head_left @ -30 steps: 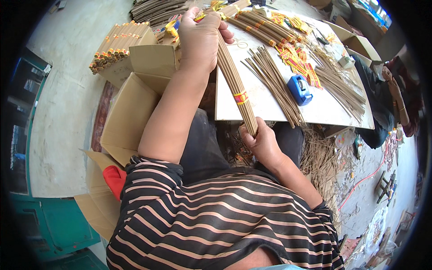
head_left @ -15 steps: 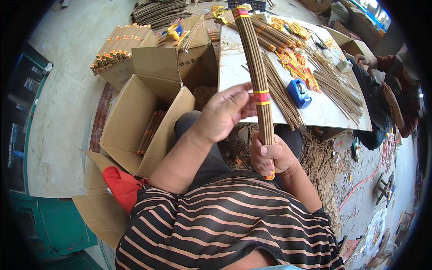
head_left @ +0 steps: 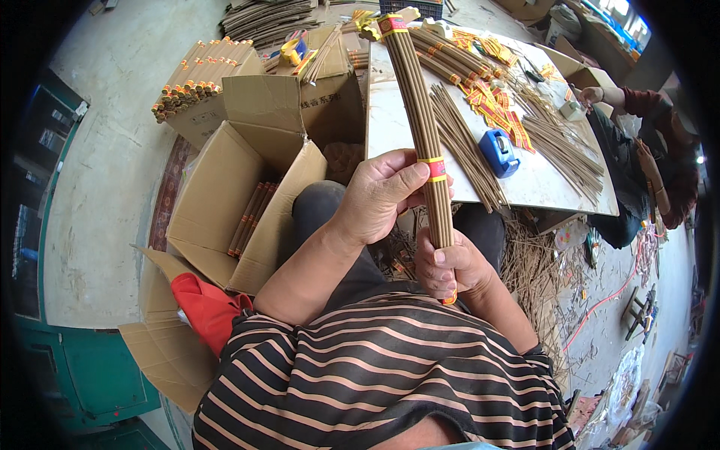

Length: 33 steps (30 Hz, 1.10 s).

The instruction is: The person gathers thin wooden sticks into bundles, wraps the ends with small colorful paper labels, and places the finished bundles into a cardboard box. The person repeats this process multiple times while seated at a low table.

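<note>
A long bundle of brown incense sticks [head_left: 421, 105] stands tilted in front of me, its top leaning left over the table edge. Red and yellow paper bands wrap it at the top, the middle and the bottom. Closed round its lower end is my right hand [head_left: 452, 264]. My left hand [head_left: 382, 191] grips it at the middle band, thumb pressed on the paper and fingers behind. Loose incense sticks [head_left: 469, 150] lie on the table just right of the bundle, beside a blue tape dispenser [head_left: 499, 153].
An open cardboard box [head_left: 202, 202] at my left holds several banded bundles [head_left: 251, 219]. More finished bundles [head_left: 202, 79] are stacked behind it. The white table [head_left: 540, 180] bears paper labels [head_left: 495, 109] and sticks. A co-worker [head_left: 637, 150] sits at the right.
My left hand has closed onto the bundle at its middle band; before, its fingers were loose beside it. The bundle's top has tipped slightly left.
</note>
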Each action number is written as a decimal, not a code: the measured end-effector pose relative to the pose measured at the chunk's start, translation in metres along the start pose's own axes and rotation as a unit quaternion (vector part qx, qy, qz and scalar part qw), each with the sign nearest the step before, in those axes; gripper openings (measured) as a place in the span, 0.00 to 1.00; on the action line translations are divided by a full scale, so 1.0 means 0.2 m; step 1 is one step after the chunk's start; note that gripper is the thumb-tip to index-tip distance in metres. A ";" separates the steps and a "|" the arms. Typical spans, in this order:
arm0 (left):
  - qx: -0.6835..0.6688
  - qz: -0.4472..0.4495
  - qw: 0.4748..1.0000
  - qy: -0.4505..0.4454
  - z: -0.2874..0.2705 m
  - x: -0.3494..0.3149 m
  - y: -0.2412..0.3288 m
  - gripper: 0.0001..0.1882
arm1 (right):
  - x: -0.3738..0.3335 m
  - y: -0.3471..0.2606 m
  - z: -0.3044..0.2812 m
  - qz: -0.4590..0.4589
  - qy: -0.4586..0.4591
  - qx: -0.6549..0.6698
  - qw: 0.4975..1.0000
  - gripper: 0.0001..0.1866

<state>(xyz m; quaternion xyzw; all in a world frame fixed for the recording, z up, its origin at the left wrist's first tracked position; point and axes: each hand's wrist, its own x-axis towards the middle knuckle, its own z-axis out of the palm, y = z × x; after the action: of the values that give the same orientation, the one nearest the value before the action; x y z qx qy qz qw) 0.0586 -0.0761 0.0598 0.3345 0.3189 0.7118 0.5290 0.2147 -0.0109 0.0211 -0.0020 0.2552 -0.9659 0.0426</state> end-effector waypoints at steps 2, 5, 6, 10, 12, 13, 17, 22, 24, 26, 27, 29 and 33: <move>-0.003 0.000 1.000 0.000 0.01 -0.01 0.01 0.14 | 0.00 0.01 0.00 0.005 0.001 -0.017 1.000 0.10; -0.004 0.011 1.000 -0.009 0.00 -0.03 0.01 0.13 | 0.00 0.02 0.03 0.012 0.032 -0.058 0.998 0.09; 0.014 0.012 1.000 0.001 0.01 -0.03 0.01 0.14 | 0.00 0.02 0.03 0.012 0.030 -0.058 0.998 0.08; 0.059 0.009 0.998 0.034 0.01 -0.03 0.01 0.17 | 0.01 0.03 0.04 0.010 0.059 -0.089 0.994 0.07; 0.036 0.001 0.999 0.031 0.00 -0.03 0.02 0.16 | 0.01 0.02 0.05 0.011 0.069 -0.091 0.993 0.07; 0.009 -0.005 1.000 0.021 0.00 -0.03 0.02 0.15 | 0.01 0.02 0.04 0.013 0.063 -0.076 0.995 0.06; -0.076 0.022 0.996 0.033 0.02 -0.04 -0.02 0.15 | 0.05 0.01 0.07 0.023 0.079 -0.116 0.990 0.07; -0.061 0.067 0.991 0.099 -0.08 -0.05 0.01 0.10 | 0.16 0.03 0.07 -0.022 0.106 -0.288 0.952 0.15; 0.010 0.139 0.984 0.113 -0.13 -0.03 0.16 0.12 | 0.19 0.01 0.05 -0.064 0.078 -0.336 0.936 0.30; 0.097 0.212 0.962 0.140 -0.22 -0.06 0.39 0.14 | 0.22 0.02 0.00 -0.118 0.155 -0.424 0.884 0.32; 0.153 0.252 0.942 0.157 -0.30 -0.08 0.49 0.15 | 0.22 0.02 -0.02 -0.132 0.199 -0.454 0.859 0.29; 0.262 0.262 0.901 0.225 -0.52 -0.12 0.67 0.16 | 0.20 0.01 -0.08 -0.125 0.240 -0.447 0.853 0.20; 0.404 0.161 0.819 0.373 -1.18 -0.26 0.75 0.17 | 0.19 0.04 -0.20 -0.098 0.318 -0.399 0.854 0.11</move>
<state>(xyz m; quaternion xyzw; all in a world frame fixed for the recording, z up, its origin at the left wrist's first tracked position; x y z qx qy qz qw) -0.2017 -0.1858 0.0382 0.2736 0.6923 0.6646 0.0644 0.1754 -0.0002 -0.0184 0.2637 0.6170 -0.7281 -0.1404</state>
